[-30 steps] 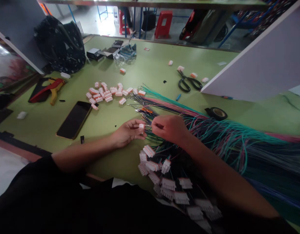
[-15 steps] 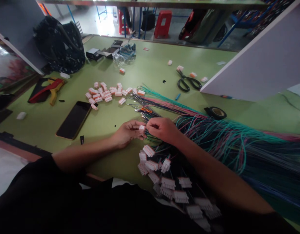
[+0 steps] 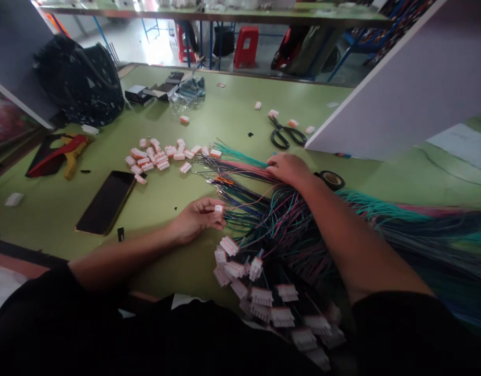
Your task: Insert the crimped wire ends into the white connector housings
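My left hand [image 3: 195, 220] pinches a small white connector housing [image 3: 219, 209] between thumb and fingers, just left of the wire ends. With fingers bent and closed, my right hand [image 3: 289, 169] is at the pink and teal wires [image 3: 250, 165] farther back; which strand it grips is hard to see. Dark wires [image 3: 240, 196] with bare metal tips fan out between the hands. Loose white-and-orange connector housings [image 3: 158, 156] lie in a heap behind my left hand. Nearer my body, several white connectors [image 3: 262, 296] sit on wires in a dark pile.
A phone [image 3: 106, 202] and a red-yellow hand tool [image 3: 58, 155] lie to the left. Black scissors [image 3: 285, 134], a roll of black tape [image 3: 332, 180] and a white partition [image 3: 397, 89] are on the right. A dark bag [image 3: 82, 81] stands at the back left.
My right hand has left the connector in my left hand and moved back and right onto the pink and teal wires. My left hand still holds the connector. The camera view has shifted slightly.
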`<state>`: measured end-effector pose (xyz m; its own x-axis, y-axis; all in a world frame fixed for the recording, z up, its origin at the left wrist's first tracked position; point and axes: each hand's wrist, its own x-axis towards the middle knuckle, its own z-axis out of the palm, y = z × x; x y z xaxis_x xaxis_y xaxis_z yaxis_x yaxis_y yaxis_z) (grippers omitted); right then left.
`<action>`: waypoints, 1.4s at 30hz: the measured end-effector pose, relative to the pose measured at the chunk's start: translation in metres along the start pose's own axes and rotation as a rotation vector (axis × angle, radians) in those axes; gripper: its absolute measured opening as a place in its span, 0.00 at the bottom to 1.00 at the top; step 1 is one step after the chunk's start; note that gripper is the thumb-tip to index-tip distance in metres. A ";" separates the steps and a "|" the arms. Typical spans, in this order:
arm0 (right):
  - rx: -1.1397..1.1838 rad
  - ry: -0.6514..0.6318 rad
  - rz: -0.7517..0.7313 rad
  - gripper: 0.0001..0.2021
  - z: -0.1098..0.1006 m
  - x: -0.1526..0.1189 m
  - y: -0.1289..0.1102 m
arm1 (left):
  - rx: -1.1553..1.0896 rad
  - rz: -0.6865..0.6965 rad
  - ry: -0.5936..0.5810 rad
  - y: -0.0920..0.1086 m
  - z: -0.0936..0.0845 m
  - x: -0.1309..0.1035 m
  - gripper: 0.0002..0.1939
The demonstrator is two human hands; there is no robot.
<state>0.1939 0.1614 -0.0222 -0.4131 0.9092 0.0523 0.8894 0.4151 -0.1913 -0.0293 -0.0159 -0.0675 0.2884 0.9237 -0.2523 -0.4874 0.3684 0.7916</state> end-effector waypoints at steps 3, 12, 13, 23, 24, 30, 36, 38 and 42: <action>-0.094 -0.049 0.077 0.07 0.006 0.003 -0.003 | -0.014 -0.009 0.006 0.000 -0.001 0.000 0.15; 0.436 0.262 0.338 0.03 -0.011 -0.005 0.010 | -0.047 -0.022 -0.016 0.001 -0.002 0.001 0.14; 0.487 0.259 0.326 0.05 -0.012 -0.007 0.007 | -0.048 -0.021 -0.019 0.001 -0.003 0.001 0.14; 0.721 -0.238 -0.409 0.08 -0.023 -0.061 -0.103 | -0.050 0.003 -0.055 0.000 -0.006 0.002 0.14; 0.747 -0.275 -0.423 0.08 -0.022 -0.063 -0.104 | -0.049 0.006 -0.060 0.000 -0.005 0.002 0.15; 0.781 -0.239 -0.320 0.10 -0.008 -0.069 -0.084 | -0.046 0.022 -0.070 0.001 -0.005 0.001 0.15; 0.550 -0.059 -0.282 0.06 -0.004 -0.080 -0.090 | -0.022 0.030 -0.081 0.001 -0.005 0.000 0.14; 0.500 -0.016 -0.265 0.05 -0.004 -0.082 -0.093 | -0.028 0.031 -0.075 0.001 -0.005 0.000 0.15; 0.434 0.020 -0.223 0.05 -0.003 -0.084 -0.094 | -0.042 0.030 -0.068 0.002 -0.004 0.000 0.15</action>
<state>0.1458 0.0464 -0.0052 -0.5764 0.8020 0.1564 0.6142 0.5515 -0.5645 -0.0336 -0.0144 -0.0678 0.3277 0.9256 -0.1896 -0.5300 0.3463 0.7741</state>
